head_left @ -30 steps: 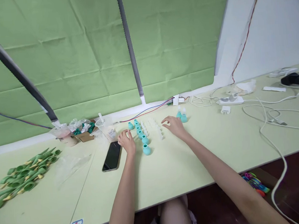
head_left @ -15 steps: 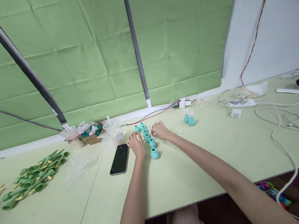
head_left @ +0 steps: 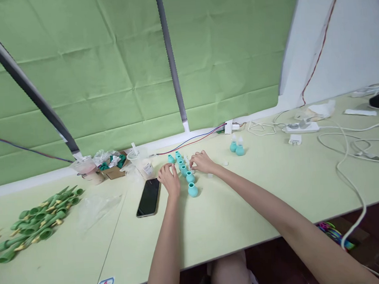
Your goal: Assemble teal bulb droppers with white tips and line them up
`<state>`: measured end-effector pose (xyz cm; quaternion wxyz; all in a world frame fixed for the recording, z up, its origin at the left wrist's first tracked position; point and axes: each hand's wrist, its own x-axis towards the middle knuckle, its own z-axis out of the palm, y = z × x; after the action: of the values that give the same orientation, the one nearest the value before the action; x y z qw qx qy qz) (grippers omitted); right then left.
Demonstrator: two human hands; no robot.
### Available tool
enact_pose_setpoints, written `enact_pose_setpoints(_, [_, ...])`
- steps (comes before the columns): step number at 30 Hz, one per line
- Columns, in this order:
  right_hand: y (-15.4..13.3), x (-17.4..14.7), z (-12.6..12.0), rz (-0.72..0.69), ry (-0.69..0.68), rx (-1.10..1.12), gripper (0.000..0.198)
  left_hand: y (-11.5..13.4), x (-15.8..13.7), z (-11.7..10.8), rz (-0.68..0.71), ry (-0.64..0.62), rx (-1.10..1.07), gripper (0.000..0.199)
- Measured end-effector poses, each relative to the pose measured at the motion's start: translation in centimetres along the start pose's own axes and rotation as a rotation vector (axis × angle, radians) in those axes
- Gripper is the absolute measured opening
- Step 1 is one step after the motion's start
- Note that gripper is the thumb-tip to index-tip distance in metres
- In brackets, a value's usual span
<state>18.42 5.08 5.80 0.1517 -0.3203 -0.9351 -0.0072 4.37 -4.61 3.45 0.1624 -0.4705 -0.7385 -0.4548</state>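
Observation:
A row of small teal round-bellied pots [head_left: 190,177] stands upright on the table between my two hands, mouths facing up. My left hand [head_left: 169,179] hovers at the row's left side, its thumb and fingers apart with nothing visible in them. On the other side, my right hand [head_left: 202,162] has its fingers bent down and drawn together at small whitish pieces [head_left: 186,160] beside the pots. What those fingertips pinch, if anything, is hidden. Farther right stand two teal pots [head_left: 240,150] with clear whitish tops.
Left of my left hand lie a black phone [head_left: 148,197] and a drink cup [head_left: 143,163]. A pile of green horn-shaped pieces [head_left: 41,219], a plastic bag [head_left: 98,209] and a small box [head_left: 115,171] are farther left. White cables and a power strip [head_left: 302,127] occupy the right side.
The view has shifted slightly, so everything sits a little higher and more to the left. Both hands keep nearly the same places beside the pots.

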Motion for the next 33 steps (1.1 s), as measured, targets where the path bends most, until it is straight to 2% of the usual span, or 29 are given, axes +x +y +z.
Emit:
enact_pose_setpoints(6, [1.1, -1.2, -2.5, 0.018, 0.026, 0.043, 0.027, 0.0, 0.1, 0.0, -0.003, -0.009, 0.011, 0.032])
enact_pose_setpoints(10, [2.2, -3.7, -4.2, -0.073, -0.091, -0.015, 0.026, 0.1, 0.1, 0.0, 0.001, -0.023, 0.021, 0.033])
enact_pose_setpoints(16, [2.3, -6.0, -4.4, -0.142, -0.093, -0.121, 0.006, 0.5, 0.1, -0.4, 0.022, -0.013, 0.004, 0.032])
enact_pose_setpoints(21, [2.6, -6.5, -4.4, -0.159, -0.042, -0.123, 0.028, 1.5, 0.1, -1.0, 0.084, -0.007, -0.015, 0.031])
enact_pose_setpoints(24, [3.3, -7.0, -4.2, -0.145, -0.060, -0.117, 0.017, 1.7, 0.0, -1.2, 0.111, -0.010, -0.024, 0.030])
enact_pose_setpoints(28, [3.5, -7.2, -4.2, -0.053, 0.009, 0.077, 0.012, 1.9, 0.1, -1.3, 0.126, -0.002, -0.073, 0.027])
enact_pose_setpoints(30, [3.2, -6.5, -4.3, 0.035, 0.046, 0.269, 0.020, 2.2, 0.1, -1.5, 0.198, -0.019, -0.139, 0.025])
enact_pose_setpoints(33, [2.3, -4.4, -4.2, 0.183, 0.054, 0.529, 0.033, 3.0, -0.1, -1.7, 0.361, -0.125, -0.235, 0.032])
